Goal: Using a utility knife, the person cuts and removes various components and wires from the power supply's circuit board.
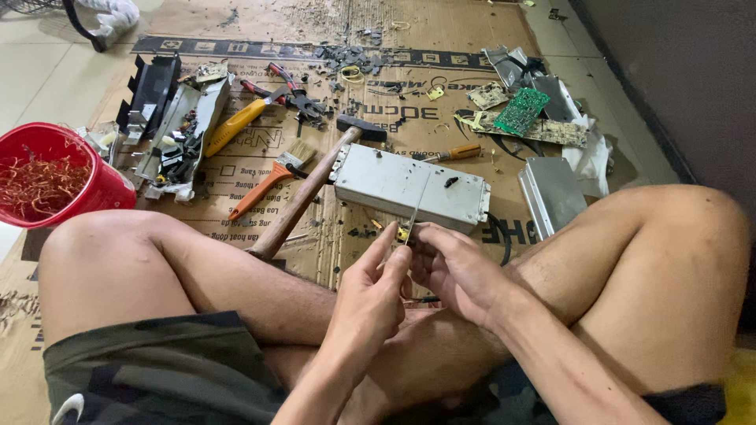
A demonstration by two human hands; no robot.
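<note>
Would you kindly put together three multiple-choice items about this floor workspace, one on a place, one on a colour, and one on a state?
1. Where does the wooden-handled hammer lie?
A. in the bucket
B. on the brown cardboard sheet, left of the grey metal box
C. on the person's knee

2. What colour is the round plastic bucket holding tangled copper wire?
A. red
B. blue
C. white

3. What are the person's hands doing?
A. resting flat on the floor
B. both gripping the hammer
C. left hand and right hand together pinching a small part by the box's near edge

Answers: 1 B, its handle slants across the cardboard with its head by the box's left end. 2 A, the rim and wall are red. 3 C, the fingertips meet around a small piece.
</note>
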